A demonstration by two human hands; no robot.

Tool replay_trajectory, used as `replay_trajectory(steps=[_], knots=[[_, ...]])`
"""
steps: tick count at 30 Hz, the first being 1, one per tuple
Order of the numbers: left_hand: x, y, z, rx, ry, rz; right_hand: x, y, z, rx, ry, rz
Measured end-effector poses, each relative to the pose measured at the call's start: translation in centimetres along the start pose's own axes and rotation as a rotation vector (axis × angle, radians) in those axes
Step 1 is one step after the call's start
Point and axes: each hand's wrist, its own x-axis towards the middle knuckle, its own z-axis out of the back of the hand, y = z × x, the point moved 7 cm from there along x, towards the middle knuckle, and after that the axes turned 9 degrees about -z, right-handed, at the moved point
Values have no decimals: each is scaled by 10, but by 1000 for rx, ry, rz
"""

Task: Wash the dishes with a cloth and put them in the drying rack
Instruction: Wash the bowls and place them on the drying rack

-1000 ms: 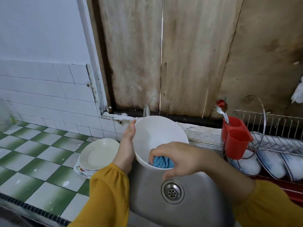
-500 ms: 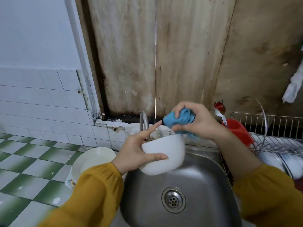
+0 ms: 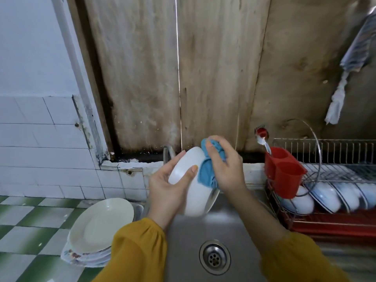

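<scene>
Few bowls (image 3: 325, 197) in rack (image 3: 325, 143) R.

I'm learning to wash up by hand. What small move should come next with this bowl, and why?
Probably rotate the white bowl in the left hand: the blue cloth, gripped by the right hand, presses only one patch of its outer wall, so the rest likely needs wiping.

One cloth (image 3: 205, 176), one sink (image 3: 234, 231), one rack (image 3: 325, 225), one plate stack (image 3: 97, 226).
</scene>
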Motion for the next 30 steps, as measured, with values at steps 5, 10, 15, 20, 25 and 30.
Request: replay_trajectory(steps=[5,10,15,20,25,30], knots=[[-9,2,5,-57,37,8,-21,10,-10,-84,40,169],[-15,11,0,-54,30,66,-7,-15,9,-184,-76,-223],[-20,17,-3,-110,-8,118,-66,18,-10,-418,-28,322],[-34,13,-13,-130,35,112,-27,-17,36,-87,-149,-351],[-40,11,-18,-156,26,150,-59,15,13,-508,-135,74],[-43,16,-7,-198,-21,214,-90,11,-5,-526,-133,240]])
